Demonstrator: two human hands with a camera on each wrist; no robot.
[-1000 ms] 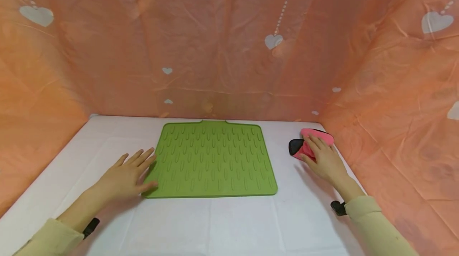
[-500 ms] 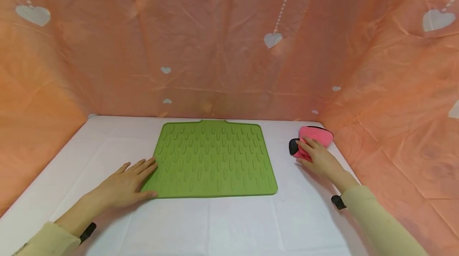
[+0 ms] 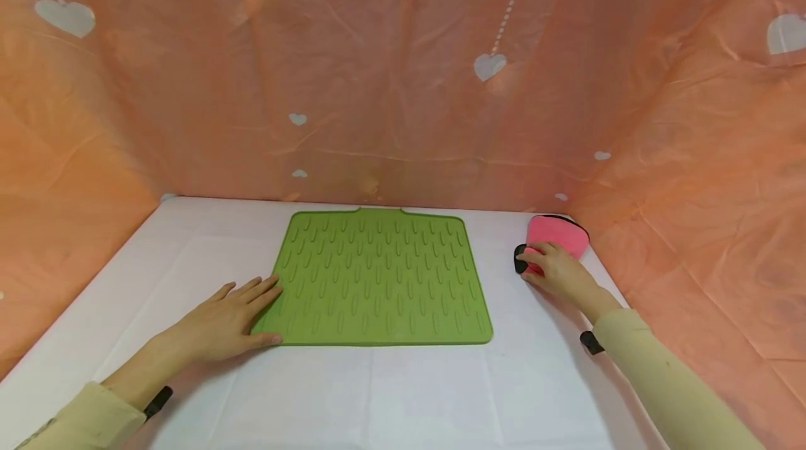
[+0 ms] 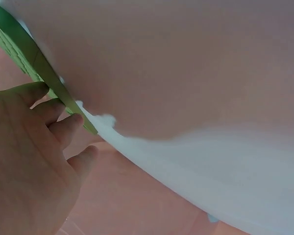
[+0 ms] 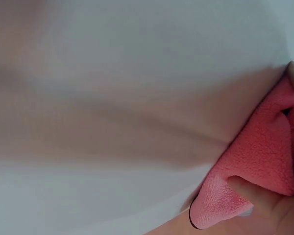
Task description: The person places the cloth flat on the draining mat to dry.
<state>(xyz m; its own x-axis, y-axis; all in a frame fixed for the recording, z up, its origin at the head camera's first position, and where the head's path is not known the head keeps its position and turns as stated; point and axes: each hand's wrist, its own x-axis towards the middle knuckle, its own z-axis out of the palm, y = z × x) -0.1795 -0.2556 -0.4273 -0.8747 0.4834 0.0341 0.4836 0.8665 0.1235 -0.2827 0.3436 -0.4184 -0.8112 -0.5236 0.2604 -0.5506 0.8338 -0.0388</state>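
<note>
Pink cloth (image 3: 557,234): at the far right of the white surface (image 3: 428,394), right of the green mat (image 3: 384,282), with bare surface between the two.
Right hand (image 3: 563,277): on the cloth's near side, fingers curled over a bunched part and pinching it; a flatter part spreads out beyond the knuckles.
Black patch (image 3: 520,259): at the cloth's left end, beside the right fingertips, on the side facing the mat.
Cloth's long axis: cannot tell, as it is bunched and partly covered.
Mat's long axis: left to right, its tab on the far edge.
Left hand (image 3: 217,324): fingers spread, resting on the mat's near left corner, well apart from the cloth.
Nearer hand: the right, already touching the cloth.
Key relation, as judged: the mat lies leftward from the right hand, between both hands.
</note>
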